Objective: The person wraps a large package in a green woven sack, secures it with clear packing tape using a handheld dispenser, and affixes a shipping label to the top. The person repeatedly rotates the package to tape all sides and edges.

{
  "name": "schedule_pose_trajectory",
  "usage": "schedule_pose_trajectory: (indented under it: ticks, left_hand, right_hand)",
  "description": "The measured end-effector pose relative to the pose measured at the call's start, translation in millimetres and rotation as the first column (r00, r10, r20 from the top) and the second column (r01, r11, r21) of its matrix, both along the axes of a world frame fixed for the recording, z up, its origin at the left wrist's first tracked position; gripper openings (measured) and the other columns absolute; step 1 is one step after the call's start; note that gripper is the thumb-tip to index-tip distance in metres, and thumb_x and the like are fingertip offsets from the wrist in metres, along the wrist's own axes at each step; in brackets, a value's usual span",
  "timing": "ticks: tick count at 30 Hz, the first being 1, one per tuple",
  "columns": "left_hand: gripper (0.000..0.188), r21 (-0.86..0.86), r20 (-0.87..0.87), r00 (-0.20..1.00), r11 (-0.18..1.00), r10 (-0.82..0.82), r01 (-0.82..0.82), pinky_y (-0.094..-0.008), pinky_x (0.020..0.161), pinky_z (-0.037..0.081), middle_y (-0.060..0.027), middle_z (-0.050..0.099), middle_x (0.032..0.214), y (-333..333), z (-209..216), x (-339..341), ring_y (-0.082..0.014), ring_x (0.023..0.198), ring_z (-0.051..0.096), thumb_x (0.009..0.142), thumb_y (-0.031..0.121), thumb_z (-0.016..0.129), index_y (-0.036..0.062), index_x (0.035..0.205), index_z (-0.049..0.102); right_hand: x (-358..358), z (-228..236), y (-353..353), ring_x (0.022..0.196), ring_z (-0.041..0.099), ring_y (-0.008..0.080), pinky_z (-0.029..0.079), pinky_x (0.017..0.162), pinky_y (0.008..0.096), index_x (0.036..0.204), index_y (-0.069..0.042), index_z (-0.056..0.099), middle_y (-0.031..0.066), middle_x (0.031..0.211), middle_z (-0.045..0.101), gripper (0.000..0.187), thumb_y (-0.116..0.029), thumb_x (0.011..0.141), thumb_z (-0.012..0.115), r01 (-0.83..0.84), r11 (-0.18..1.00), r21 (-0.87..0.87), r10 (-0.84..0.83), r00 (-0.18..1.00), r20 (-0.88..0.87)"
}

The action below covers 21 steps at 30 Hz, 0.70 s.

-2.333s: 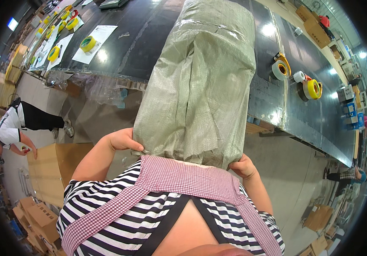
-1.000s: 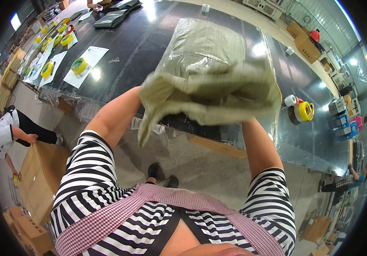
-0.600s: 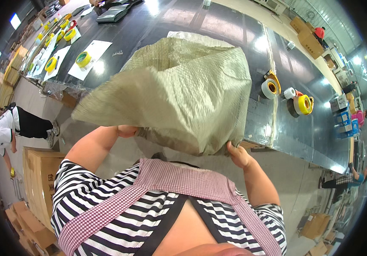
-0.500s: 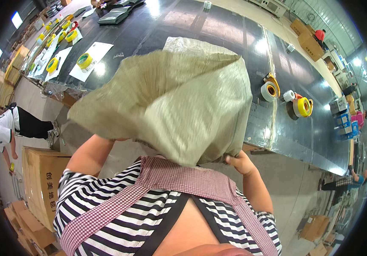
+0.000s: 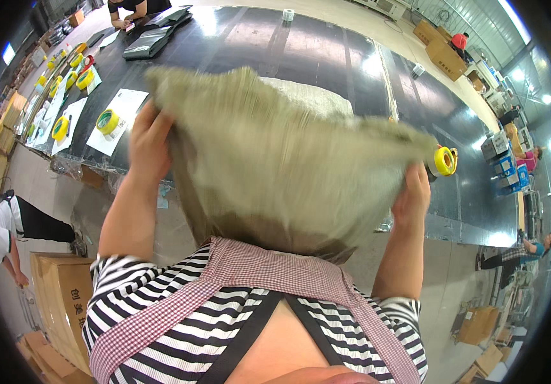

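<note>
Left hand (image 5: 150,141), left of centre: closed on woven sack (image 5: 294,173) edge. Sack mid-frame, blurred, opened out; judged not yet flat or closed. Pale bundle (image 5: 317,96) beyond; join hidden. Right hand (image 5: 411,198), right of centre: gripping opposite edge.

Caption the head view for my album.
Left hand and right hand hold a grey-green woven sack before a glossy black table.
</note>
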<state>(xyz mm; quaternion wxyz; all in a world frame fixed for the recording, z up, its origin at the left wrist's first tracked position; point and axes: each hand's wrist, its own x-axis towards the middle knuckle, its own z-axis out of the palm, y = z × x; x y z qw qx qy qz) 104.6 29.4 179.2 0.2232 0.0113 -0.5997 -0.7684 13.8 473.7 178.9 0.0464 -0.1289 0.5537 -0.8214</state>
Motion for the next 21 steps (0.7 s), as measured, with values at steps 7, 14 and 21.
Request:
schedule_pose_trajectory:
  ticks: [7, 14, 21]
  left_hand:
    - [0.033, -0.727, 0.377, 0.813, 0.686, 0.443, -0.037, -0.0429, 0.079, 0.049, -0.0218, 0.07, 0.094, -56, -190, -201, -0.035, 0.089, 0.066, 0.093, 0.034, 0.064, 0.0019, 0.094, 0.069]
    - [0.035, -0.624, 0.388, 0.838, 0.779, 0.383, -0.067, -0.0437, 0.072, 0.047, -0.022, 0.066, 0.086, -48, -208, -189, -0.0326, 0.073, 0.057, 0.092, 0.035, 0.065, -0.0003, 0.092, 0.066]
    - [0.033, -0.284, 0.28, 0.945, 0.955, 0.167, -0.084, -0.0304, 0.076, 0.048, -0.0037, 0.07, 0.096, -67, -184, -207, -0.0131, 0.085, 0.06, 0.099, 0.035, 0.062, 0.0025, 0.106, 0.068]
  right_hand:
    - [-223, -157, -5, 0.059, 0.052, 0.0128, 0.047, 0.059, 0.0287, 0.087, -0.006, 0.063, -0.0003, 0.069, 0.055, 0.024, -0.025, 0.1, 0.06, 0.232, 0.879, 0.416, -0.394, 0.845, 0.361]
    - [-171, -140, 14, 0.075, 0.061, 0.0138, 0.046, 0.069, 0.0294, 0.098, -0.007, 0.071, 0.0011, 0.085, 0.068, 0.045, -0.05, 0.098, 0.056, -0.087, 0.964, 0.252, -0.055, 0.86, 0.508]
    - [-124, -97, -28, 0.098, 0.061, 0.0171, 0.046, 0.085, 0.0329, 0.113, -0.005, 0.068, 0.0044, 0.107, 0.069, 0.041, -0.04, 0.093, 0.067, -0.113, 0.574, 0.811, -0.101, 0.973, 0.207]
